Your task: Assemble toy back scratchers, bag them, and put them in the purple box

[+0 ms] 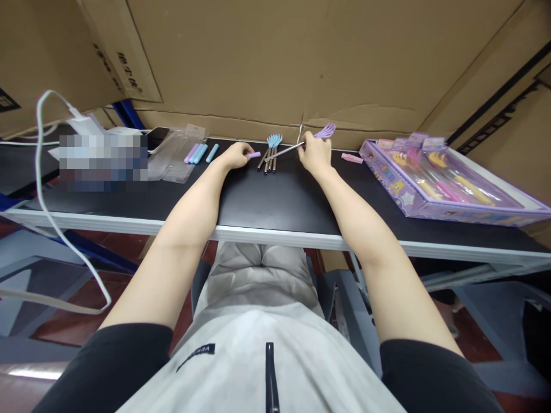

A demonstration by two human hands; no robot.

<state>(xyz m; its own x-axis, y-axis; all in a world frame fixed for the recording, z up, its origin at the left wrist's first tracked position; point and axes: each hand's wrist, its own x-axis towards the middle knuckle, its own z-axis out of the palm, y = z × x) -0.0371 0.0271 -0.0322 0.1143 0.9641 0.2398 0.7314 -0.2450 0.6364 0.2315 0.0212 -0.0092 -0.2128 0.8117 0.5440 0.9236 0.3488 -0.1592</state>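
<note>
My left hand (237, 155) is closed around a short purple handle grip (253, 155), its end pointing right. My right hand (316, 152) grips a back scratcher with a purple claw-shaped head (326, 131). Its thin metal rod (284, 151) slants down to the left, toward the purple grip but apart from it. Under the rod's tip lie several back scratchers with blue claw heads (274, 139) and bare metal rods. Left of my left hand rest a loose blue grip (212, 153), more blue grips (198, 154) and a purple grip (191, 152).
A purple display box (407, 195) with packaged yellow and pink scratchers stands at the right. Near it lies a small pink piece (352, 158). Clear plastic bags (171, 158) and a white cable (41, 149) are at the left. Cardboard (275, 63) walls the table's back.
</note>
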